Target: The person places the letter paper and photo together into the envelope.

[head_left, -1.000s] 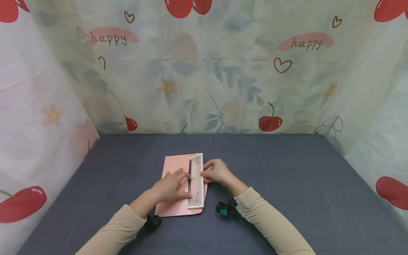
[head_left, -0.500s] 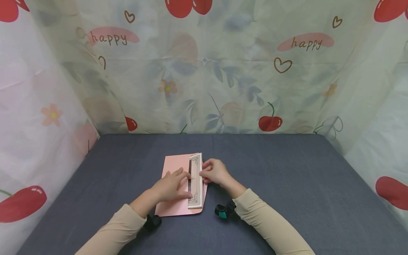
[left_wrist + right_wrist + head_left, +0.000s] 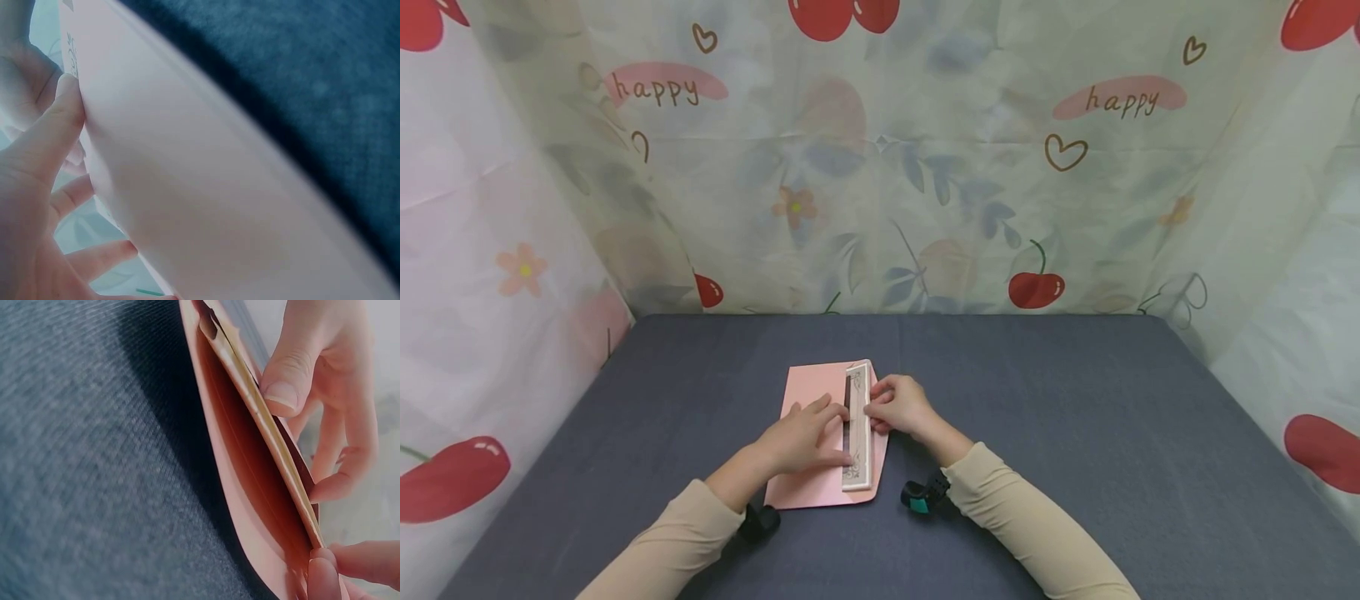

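Observation:
A pink envelope (image 3: 808, 379) lies on the table with its mouth to the right. In the head view, a pale card with scrollwork (image 3: 858, 427) sits partly inside that mouth, a strip of it showing. My right hand (image 3: 904, 407) pinches the card's outer edge, as the right wrist view shows at the card's edge (image 3: 269, 428). My left hand (image 3: 805, 435) lies across the envelope, its thumb and bent fingers spread along the mouth's upper lip and holding it. A dark gap shows between lip and card. In the left wrist view, the envelope's pale panel (image 3: 187, 169) fills the middle.
The dark grey table (image 3: 1060, 400) extends around the envelope. A patterned curtain (image 3: 880, 192) hangs behind and at both sides. Black wrist devices (image 3: 922, 496) are worn below both sleeves (image 3: 1030, 525).
The right hand has moved slightly left, sliding the card deeper into the envelope, so a narrower strip shows. My left hand has stayed in place.

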### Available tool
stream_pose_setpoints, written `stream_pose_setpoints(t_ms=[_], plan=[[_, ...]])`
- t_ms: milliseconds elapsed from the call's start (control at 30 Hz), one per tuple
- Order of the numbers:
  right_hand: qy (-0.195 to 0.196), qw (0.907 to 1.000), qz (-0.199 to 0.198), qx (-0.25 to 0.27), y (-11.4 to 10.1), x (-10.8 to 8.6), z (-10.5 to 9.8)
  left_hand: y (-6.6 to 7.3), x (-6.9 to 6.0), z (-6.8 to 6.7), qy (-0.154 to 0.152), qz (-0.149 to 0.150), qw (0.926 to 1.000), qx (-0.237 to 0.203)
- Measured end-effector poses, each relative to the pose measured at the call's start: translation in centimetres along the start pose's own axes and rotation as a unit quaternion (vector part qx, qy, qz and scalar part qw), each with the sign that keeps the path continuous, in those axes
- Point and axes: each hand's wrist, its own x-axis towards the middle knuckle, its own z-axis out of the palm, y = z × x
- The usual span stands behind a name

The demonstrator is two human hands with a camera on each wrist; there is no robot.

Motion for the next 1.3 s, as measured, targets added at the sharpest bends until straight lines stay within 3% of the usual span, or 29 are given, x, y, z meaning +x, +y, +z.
stream_pose_setpoints(t_ms=[300, 1300], plan=[[-0.002, 0.9998, -0.008, -0.02, 0.08, 0.06, 0.18, -0.02, 0.01, -0.03, -0.002, -0.003, 1.0, 0.0], [-0.012, 0.9998, -0.005, -0.014, -0.02, -0.26, 0.75, -0.05, -0.07, -0.05, -0.004, -0.002, 0.9999, -0.009]])
